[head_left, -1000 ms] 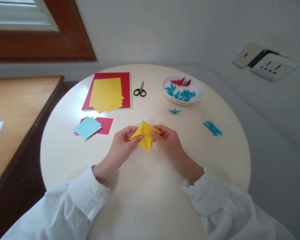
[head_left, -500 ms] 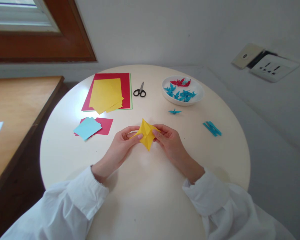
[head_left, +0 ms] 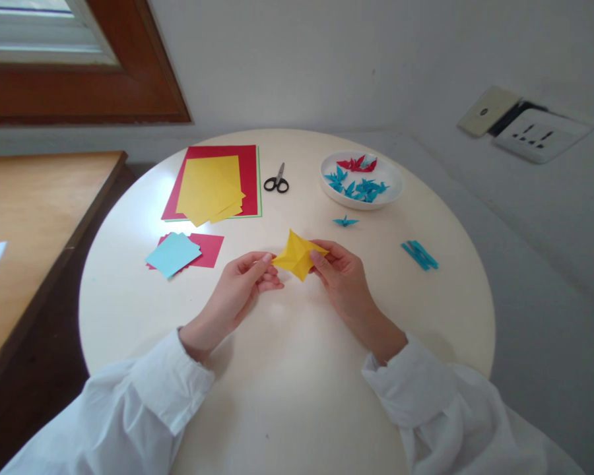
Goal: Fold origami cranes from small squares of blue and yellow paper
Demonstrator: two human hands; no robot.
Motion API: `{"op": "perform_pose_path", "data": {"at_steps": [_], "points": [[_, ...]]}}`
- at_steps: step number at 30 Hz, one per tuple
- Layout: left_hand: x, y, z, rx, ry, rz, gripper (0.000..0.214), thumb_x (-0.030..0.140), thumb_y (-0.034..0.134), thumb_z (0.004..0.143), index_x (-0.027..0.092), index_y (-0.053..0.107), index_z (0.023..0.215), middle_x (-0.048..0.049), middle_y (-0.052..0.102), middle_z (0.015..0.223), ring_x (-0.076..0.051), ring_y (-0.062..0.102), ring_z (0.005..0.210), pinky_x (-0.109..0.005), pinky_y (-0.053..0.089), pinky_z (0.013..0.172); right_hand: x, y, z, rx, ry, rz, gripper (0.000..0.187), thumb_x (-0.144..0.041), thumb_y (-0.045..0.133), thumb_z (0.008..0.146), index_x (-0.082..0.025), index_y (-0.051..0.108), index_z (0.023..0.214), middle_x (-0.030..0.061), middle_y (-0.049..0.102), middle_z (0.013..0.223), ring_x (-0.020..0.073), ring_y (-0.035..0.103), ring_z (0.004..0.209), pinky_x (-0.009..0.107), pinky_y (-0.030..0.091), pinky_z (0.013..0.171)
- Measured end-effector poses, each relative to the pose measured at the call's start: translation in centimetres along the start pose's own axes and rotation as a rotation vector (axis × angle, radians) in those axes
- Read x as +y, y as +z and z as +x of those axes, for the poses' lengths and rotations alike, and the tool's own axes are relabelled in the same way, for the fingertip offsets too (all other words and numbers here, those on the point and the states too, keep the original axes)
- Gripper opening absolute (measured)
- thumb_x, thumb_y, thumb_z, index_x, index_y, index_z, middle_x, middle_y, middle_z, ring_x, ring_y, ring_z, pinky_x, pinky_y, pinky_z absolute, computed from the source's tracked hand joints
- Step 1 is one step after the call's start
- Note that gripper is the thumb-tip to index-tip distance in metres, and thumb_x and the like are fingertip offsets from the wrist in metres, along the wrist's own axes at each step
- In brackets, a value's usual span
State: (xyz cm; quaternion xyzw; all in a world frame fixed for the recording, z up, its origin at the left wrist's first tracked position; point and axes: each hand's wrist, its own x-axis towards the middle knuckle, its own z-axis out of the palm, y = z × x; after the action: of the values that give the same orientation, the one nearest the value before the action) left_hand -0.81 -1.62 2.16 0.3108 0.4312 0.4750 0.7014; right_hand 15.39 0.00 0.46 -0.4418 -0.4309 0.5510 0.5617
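Note:
A yellow origami paper [head_left: 297, 256], folded into a four-pointed shape with creases, is held up over the middle of the white table between both hands. My left hand [head_left: 247, 280] pinches its left point between thumb and index finger, the other fingers loosely curled below. My right hand [head_left: 341, 277] grips the right side, thumb on top and fingers behind, partly hidden by the paper. Beyond the hands, a small blue paper crane [head_left: 345, 221] sits on the table.
A white dish [head_left: 329, 193] holds several blue and red paper cranes. Black-handled scissors [head_left: 276, 185] lie at the back, beside yellow sheets [head_left: 210, 188] on a red sheet [head_left: 248, 178]. Light blue squares [head_left: 173, 254] overlap pink squares [head_left: 210, 251] at left. Folded blue strips [head_left: 420, 255] lie right.
The yellow paper has shifted slightly right and tilted. My left hand has slid outward from its middle to its left tip; my right hand has moved a little right with it.

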Motion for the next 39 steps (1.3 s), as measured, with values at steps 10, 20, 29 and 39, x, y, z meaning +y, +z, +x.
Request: {"op": "perform_pose_path", "data": {"at_steps": [10,20,29,39], "points": [[0.2,-0.3,0.1,-0.035,-0.051,-0.075,0.014,0.019,0.07,0.07,0.013,0.065,0.081,-0.0038,0.065,0.076,-0.01,0.062,0.07,-0.021,0.05,0.072,-0.6,0.0,-0.9,-0.11,-0.196,-0.205,0.019,-0.037,0.067,0.072,-0.022,0.067,0.083,0.0028,0.069,0.087,0.0162,0.064,0.083,0.03,0.053,0.074],[0.4,0.1,0.0,0.034,-0.011,-0.056,0.014,0.018,0.075,0.063,0.012,0.069,0.074,-0.0048,0.067,0.081,-0.012,0.064,0.076,-0.023,0.051,0.078,-0.7,-0.1,-1.2,-0.124,-0.232,-0.229,0.039,-0.035,0.064,0.075,-0.026,0.061,0.112,0.0062,0.066,0.108,0.0187,0.061,0.099,0.035,0.052,0.085],[0.3,0.1,0.1,0.121,0.041,-0.044,0.018,0.02,0.078,0.059,0.013,0.069,0.074,-0.0058,0.069,0.084,-0.014,0.064,0.076,-0.027,0.052,0.078,-0.1,-0.2,-0.6,-0.086,-0.201,-0.136,0.064,-0.036,0.07,0.069,-0.03,0.047,0.129,0.0071,0.058,0.121,0.02,0.051,0.118,0.036,0.05,0.091],[0.5,0.2,0.0,0.103,0.075,-0.002,0.022,0.025,0.079,0.058,0.013,0.069,0.074,-0.0051,0.069,0.084,-0.013,0.064,0.075,-0.027,0.051,0.078,-0.4,0.0,-0.5,-0.025,-0.155,-0.188,0.019,-0.027,0.067,0.07,-0.023,0.07,0.088,0.0018,0.07,0.088,0.0149,0.065,0.079,0.029,0.055,0.071]]}}
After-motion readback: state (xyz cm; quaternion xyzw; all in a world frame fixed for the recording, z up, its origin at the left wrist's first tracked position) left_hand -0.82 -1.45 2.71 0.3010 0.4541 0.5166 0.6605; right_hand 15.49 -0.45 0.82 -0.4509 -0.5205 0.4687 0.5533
